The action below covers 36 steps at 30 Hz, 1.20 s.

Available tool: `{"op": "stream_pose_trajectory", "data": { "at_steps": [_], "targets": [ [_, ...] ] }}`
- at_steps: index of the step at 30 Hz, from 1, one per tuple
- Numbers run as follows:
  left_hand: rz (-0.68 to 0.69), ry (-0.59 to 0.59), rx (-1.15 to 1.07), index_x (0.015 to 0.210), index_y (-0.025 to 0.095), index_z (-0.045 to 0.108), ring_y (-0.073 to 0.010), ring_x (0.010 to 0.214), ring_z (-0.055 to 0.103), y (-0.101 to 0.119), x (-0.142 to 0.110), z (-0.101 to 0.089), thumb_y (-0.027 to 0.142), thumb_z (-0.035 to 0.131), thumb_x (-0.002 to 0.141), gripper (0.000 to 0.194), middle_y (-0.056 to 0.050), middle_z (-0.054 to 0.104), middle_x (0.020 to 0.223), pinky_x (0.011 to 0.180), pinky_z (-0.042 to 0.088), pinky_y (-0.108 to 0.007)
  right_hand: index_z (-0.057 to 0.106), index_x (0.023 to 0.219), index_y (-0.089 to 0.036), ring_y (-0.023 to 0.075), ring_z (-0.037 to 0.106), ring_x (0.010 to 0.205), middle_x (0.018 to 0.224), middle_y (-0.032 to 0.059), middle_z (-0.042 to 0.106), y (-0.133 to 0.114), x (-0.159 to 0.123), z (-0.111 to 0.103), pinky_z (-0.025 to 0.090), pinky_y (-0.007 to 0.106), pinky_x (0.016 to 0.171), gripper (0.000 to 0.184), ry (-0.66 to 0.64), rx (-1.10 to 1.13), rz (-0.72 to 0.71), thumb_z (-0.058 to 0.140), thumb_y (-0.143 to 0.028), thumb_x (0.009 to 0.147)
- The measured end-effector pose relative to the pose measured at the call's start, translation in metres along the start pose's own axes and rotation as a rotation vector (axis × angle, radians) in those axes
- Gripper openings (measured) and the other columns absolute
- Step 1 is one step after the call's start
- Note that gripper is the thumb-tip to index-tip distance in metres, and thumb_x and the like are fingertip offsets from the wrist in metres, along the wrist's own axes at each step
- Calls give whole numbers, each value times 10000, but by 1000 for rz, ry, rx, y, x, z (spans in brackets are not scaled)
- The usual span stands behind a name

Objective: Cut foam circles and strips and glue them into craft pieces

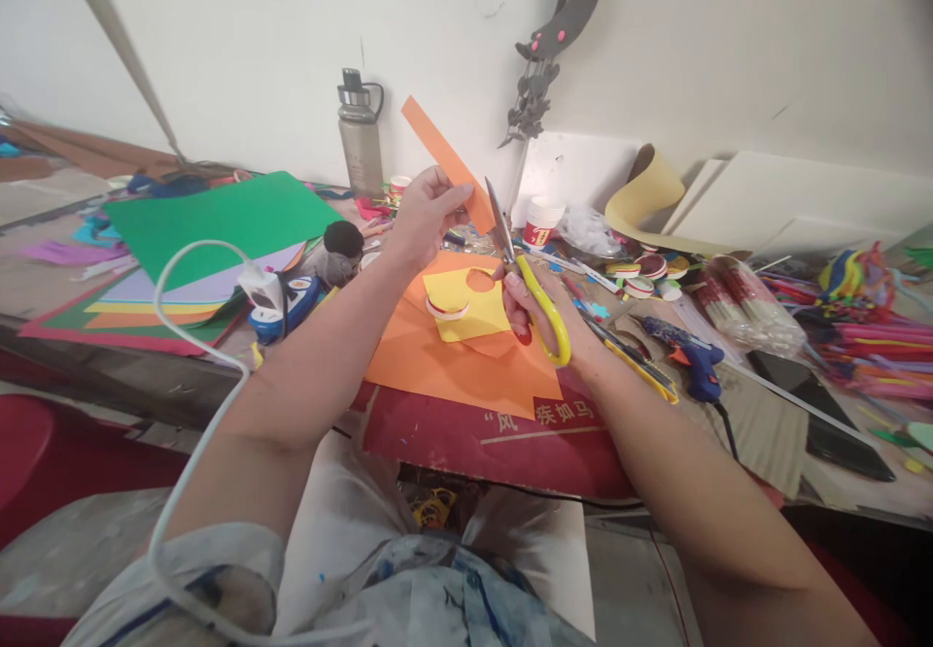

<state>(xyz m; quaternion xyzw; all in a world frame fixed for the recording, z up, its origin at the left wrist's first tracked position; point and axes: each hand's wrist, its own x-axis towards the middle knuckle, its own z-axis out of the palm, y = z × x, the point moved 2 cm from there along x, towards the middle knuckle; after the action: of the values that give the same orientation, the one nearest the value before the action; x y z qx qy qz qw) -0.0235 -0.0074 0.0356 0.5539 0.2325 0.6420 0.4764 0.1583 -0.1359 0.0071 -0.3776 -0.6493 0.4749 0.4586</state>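
Observation:
My left hand [431, 216] pinches a narrow orange paper strip [446, 154] between thumb and fingers, raised above the table. In my right hand [526, 302] is a pair of scissors [543, 309] with yellow handles. The scissor blades point up and lie beside the strip's lower end; whether they touch it I cannot tell. Below my hands lies a yellow sheet [477, 322] with a round hole cut near its upper edge. On it rests a small round piece with a red and white rim [447, 309]. Larger orange sheets [408, 360] spread beneath, over a dark red board [466, 453].
To the left are a green sheet [219, 220], a stack of coloured papers and a blue power socket [286, 307] with a white cable. A bottle [360, 142] and paper cup [543, 220] stand behind. At right lie a utility knife [641, 365], a glue gun [692, 360] and a phone [816, 414].

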Motion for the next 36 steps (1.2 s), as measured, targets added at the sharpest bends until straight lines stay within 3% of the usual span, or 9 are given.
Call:
{"op": "stream_pose_trajectory", "data": {
  "at_steps": [8,24,32,36],
  "targets": [
    [15,-21,11,871,218,604,-104,693,677,0,0,-1,276,879,850,282,2,717,807,635,565,-234,501,1008,-249,63,394,413,624,-116,448,1,1,0,328,207,371,690,13,2,35,777,-847,802],
    [-9,21,14,890,227,605,-136,743,704,3,-1,1,271,874,853,275,3,695,781,703,595,-275,514,1021,-257,82,397,462,655,-97,438,1,-2,0,330,221,399,584,1,-33,-17,740,-782,899],
    [4,11,-1,873,229,617,-110,696,676,3,-2,2,299,892,840,286,13,717,783,632,570,-228,516,1034,-259,81,378,427,611,-116,402,3,-1,0,324,214,374,640,6,-11,22,757,-824,855],
    [-5,19,11,904,225,623,-122,716,697,3,-3,2,280,882,860,269,7,712,789,681,594,-257,534,1045,-249,80,391,419,591,-118,414,4,-1,0,351,211,369,650,9,-10,27,761,-826,851]
  ]
}}
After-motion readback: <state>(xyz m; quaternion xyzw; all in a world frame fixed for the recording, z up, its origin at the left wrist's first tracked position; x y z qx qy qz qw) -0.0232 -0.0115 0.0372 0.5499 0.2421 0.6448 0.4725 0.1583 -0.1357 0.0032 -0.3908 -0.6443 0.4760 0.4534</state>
